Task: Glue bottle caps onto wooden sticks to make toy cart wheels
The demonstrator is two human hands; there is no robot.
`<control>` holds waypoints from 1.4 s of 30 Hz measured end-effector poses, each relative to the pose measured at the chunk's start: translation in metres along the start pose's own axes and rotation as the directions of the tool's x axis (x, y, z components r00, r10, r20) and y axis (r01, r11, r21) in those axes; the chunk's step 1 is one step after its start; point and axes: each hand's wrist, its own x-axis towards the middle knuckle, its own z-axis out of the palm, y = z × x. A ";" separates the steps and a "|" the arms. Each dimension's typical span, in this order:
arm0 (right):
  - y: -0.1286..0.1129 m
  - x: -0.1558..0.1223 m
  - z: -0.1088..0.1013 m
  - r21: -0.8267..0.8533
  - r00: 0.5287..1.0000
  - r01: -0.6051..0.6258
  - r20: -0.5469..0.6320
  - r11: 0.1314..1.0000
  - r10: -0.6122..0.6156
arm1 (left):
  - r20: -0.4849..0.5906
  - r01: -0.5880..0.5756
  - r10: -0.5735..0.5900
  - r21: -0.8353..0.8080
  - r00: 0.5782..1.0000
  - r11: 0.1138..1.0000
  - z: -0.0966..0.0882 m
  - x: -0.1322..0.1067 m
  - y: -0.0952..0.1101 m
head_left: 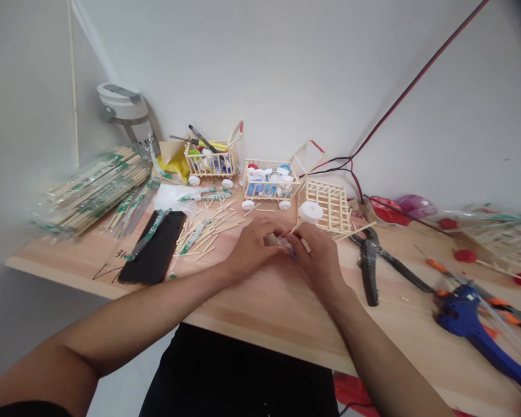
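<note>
Fingers of my right hand [319, 255] pinch a thin wooden stick [297, 226], with a white bottle cap [311, 212] like a wheel on its upper end. Close beside it, my left hand [254, 246] is closed with thumb and fingertips around a small white cap [282, 240], partly hidden by the fingers. Both hands meet just above the front of the wooden table [260, 295]. Behind them lies a lattice frame of sticks [327, 200]. A small stick cart [271, 180] full of white and blue caps stands upright on cap wheels.
Another stick cart [212, 159] holds caps and pens. Cut sticks [208, 231], a black phone [154, 249] and bundled wrapped chopsticks [98, 188] lie left. To the right are black-handled pliers [370, 269], a blue glue gun [464, 315] and red caps [465, 255]. A cup [128, 113] stands behind.
</note>
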 end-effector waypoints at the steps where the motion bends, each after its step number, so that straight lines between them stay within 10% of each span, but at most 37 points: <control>1: 0.000 0.000 0.000 -0.001 1.000 -0.001 -0.002 1.000 0.001 | 0.001 0.002 -0.002 0.002 1.000 1.000 0.000 0.000 0.000; 42: 0.000 0.000 0.000 -0.018 1.000 0.023 -0.010 1.000 -0.023 | -0.020 -0.047 0.048 0.031 0.999 0.998 0.001 0.000 -0.002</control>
